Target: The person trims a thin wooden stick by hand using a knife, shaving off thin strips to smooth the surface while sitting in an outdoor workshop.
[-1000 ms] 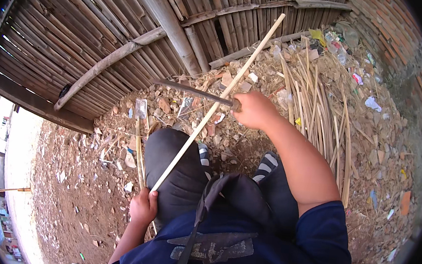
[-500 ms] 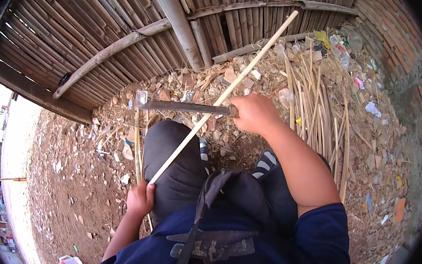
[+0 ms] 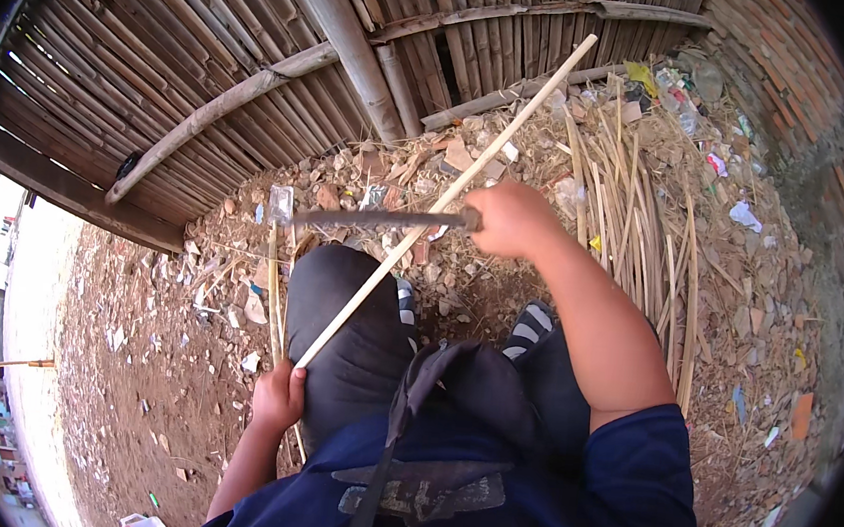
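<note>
Held strip point(image 3: 453, 194), stick pile point(image 3: 636, 222), bamboo wall point(image 3: 209, 54), rubble point(image 3: 327, 197)

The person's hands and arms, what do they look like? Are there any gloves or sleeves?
The left hand and right hand are bare, with no gloves. No watch or bracelet shows on either wrist. The right arm has a short, plain dark blue sleeve, and the forearm below it is uncovered. The left sleeve's edge is hard to make out.

Head-worn fisheye — close; facing down
</note>
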Tool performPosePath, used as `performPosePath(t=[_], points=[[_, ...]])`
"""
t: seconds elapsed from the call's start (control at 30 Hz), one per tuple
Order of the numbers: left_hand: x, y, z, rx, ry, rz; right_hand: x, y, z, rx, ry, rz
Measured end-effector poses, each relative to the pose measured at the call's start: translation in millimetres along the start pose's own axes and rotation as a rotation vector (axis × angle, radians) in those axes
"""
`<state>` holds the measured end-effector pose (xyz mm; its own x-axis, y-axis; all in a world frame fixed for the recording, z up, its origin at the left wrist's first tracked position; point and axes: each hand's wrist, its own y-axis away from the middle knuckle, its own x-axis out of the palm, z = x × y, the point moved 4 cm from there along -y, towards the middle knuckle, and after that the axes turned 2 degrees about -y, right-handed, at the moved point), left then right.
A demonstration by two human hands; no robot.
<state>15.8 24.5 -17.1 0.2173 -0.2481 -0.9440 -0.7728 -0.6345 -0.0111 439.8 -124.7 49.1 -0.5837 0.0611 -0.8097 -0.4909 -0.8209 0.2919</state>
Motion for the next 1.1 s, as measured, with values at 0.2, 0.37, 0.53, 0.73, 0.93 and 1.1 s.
performPosePath(t=[0.2, 0.37, 0.53, 0.73, 0.93, 1.1], points=[[-11, -5, -7, -0.033, -0.118, 0.014, -10, -21, -80, 0.183, -0.148, -0.279], [-6, 0, 1, -0.007, -0.071, -0.008, -8, 4, -12, 0.017, -0.010, -0.207], [4, -1, 12, 0.025, 0.046, -0.016, -32, 26, -17, -0.072, 0.023, -0.169], [1, 3, -12, 0.010, 0.035, -0.057, -47, 22, -55, 0.015, -0.097, -0.223], [16, -11, 10, -0.019, 0.176, -0.106, -21, 1, -57, -0.033, -0.271, -0.236], [-20, 7, 9, -0.034, 0.049, -0.136, -23, 5, -34, -0.017, -0.256, -0.193]])
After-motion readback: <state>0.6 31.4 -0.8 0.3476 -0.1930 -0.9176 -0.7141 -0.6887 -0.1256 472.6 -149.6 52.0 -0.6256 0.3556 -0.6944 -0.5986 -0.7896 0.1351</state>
